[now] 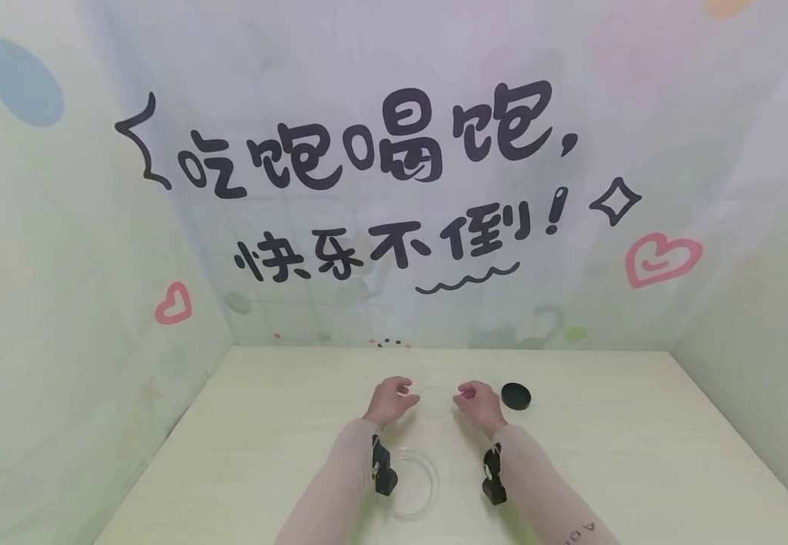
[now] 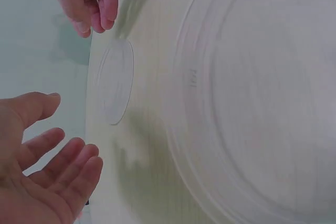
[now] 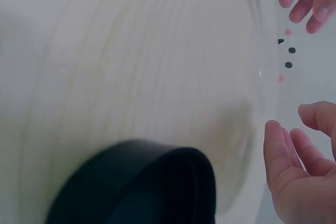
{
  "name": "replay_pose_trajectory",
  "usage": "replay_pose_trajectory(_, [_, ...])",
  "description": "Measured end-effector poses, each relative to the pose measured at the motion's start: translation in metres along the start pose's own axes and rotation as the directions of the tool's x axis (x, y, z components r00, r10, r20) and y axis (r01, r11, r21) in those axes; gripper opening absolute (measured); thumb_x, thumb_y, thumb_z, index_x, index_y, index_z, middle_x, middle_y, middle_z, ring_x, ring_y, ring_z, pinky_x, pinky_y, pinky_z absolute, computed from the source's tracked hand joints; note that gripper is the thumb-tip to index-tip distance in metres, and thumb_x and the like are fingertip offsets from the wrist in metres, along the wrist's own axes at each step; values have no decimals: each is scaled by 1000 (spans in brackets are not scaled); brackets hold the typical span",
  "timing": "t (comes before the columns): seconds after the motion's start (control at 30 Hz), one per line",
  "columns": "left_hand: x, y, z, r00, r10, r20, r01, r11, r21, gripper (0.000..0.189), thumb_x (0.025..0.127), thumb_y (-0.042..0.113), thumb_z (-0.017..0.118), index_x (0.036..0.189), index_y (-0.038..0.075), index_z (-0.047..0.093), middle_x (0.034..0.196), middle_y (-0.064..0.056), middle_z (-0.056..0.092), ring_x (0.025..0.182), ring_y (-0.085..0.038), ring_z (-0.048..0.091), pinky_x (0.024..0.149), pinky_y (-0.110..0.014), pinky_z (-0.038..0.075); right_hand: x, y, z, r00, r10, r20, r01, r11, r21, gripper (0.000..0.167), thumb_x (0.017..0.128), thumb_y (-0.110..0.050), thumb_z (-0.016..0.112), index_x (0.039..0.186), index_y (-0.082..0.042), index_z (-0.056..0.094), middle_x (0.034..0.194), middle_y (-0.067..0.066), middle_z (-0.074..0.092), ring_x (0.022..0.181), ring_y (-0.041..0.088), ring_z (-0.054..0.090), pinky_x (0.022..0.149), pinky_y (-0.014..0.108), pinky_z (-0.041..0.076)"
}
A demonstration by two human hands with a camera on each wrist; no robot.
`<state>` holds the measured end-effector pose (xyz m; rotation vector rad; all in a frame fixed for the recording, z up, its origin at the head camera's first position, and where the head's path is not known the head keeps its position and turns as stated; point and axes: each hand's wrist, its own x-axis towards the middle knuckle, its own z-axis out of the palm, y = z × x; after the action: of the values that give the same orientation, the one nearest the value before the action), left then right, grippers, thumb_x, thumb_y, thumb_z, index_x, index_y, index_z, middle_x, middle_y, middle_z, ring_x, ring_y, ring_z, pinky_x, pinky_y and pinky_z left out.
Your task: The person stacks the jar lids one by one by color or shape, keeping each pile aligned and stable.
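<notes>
My left hand point(image 1: 392, 401) is held over the table with fingers loosely bent and nothing between them. Across from it, my right hand point(image 1: 478, 407) hovers with a gap between thumb and fingers, holding nothing. A thin clear disc point(image 1: 437, 401) lies on the table between the two hands; neither hand plainly touches it. Nearer to me, between the forearms, sits a larger clear round dish or lid point(image 1: 432, 484); its rim point(image 2: 195, 77) fills the right of the left wrist view. Just right of my right hand is a black round cap point(image 1: 516, 397), its hollow side visible in the right wrist view.
The pale wooden table point(image 1: 230, 431) ends at a printed back wall point(image 1: 366, 318) just beyond the hands. Side walls point(image 1: 60, 363) stand on the left and right. A small black camera point(image 1: 383, 468) is strapped to each wrist.
</notes>
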<state>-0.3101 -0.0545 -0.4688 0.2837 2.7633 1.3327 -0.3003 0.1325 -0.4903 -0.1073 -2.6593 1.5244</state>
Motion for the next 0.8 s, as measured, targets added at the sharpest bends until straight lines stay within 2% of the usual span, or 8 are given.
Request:
replay_pose_trajectory(0.17, [4, 5, 2, 991, -133, 32, 134, 990, -52, 45, 81, 18, 63, 116, -7, 51, 105, -20, 55, 87, -30, 57, 75, -38, 47, -1, 1, 2, 1000, 11, 23, -10, 999, -37, 26, 80, -5, 60, 99, 12, 56, 84, 16, 59, 74, 25, 56, 66, 33, 46])
replay_pose_trajectory(0.33, [9, 3, 3, 984, -163, 67, 170, 979, -109, 48, 81, 16, 62, 119, -9, 47, 103, -19, 55, 76, -26, 59, 67, -34, 49, 13, 17, 7, 999, -17, 40, 19, 999, -44, 28, 80, -9, 62, 101, 9, 57, 91, 19, 59, 84, 30, 55, 74, 38, 45])
replay_pose_trajectory(0.47, [11, -3, 4, 986, -151, 75, 158, 984, -88, 47, 81, 15, 62, 118, -10, 47, 103, -21, 56, 77, -26, 59, 67, -33, 49, 57, 84, 30, 986, -148, 71, 150, 988, -21, 31, 81, -25, 64, 99, 0, 61, 88, 11, 60, 80, 22, 56, 68, 31, 45])
replay_pose_trajectory(0.53, [12, -6, 6, 987, -144, 77, 150, 985, -80, 46, 81, 14, 63, 117, -10, 48, 104, -21, 56, 82, -28, 58, 72, -36, 48, 70, 105, 38, 977, -195, 82, 197, 980, -22, 33, 81, -30, 64, 98, -2, 62, 86, 8, 60, 76, 18, 55, 65, 28, 45])
replay_pose_trajectory(0.57, [12, -7, 6, 987, -139, 82, 146, 986, -86, 46, 81, 13, 63, 117, -11, 48, 104, -22, 56, 85, -29, 57, 74, -37, 47, 73, 108, 42, 982, -168, 86, 172, 984, -35, 34, 80, -30, 64, 97, -1, 62, 84, 9, 60, 75, 18, 55, 63, 28, 45])
replay_pose_trajectory(0.63, [12, -9, 8, 987, -133, 94, 142, 986, -93, 45, 81, 13, 63, 116, -11, 49, 105, -22, 56, 91, -31, 56, 76, -39, 46, 60, 88, 37, 990, -110, 89, 115, 992, -55, 31, 80, -24, 64, 99, 2, 61, 85, 10, 61, 77, 20, 56, 68, 31, 46])
replay_pose_trajectory(0.67, [11, -9, 9, 987, -127, 100, 137, 986, -97, 44, 80, 13, 63, 116, -10, 50, 104, -21, 57, 93, -32, 55, 78, -39, 46, 48, 68, 30, 994, -68, 88, 74, 995, -68, 30, 80, -20, 64, 99, 4, 61, 86, 12, 61, 78, 22, 56, 69, 34, 46])
replay_pose_trajectory(0.8, [12, -10, 13, 986, -120, 117, 135, 983, -126, 43, 80, 12, 63, 115, -10, 51, 103, -20, 58, 93, -31, 56, 77, -37, 47, 17, 21, 13, 997, -18, 81, 26, 996, -90, 28, 79, -10, 62, 99, 9, 59, 86, 14, 61, 80, 25, 56, 73, 37, 46])
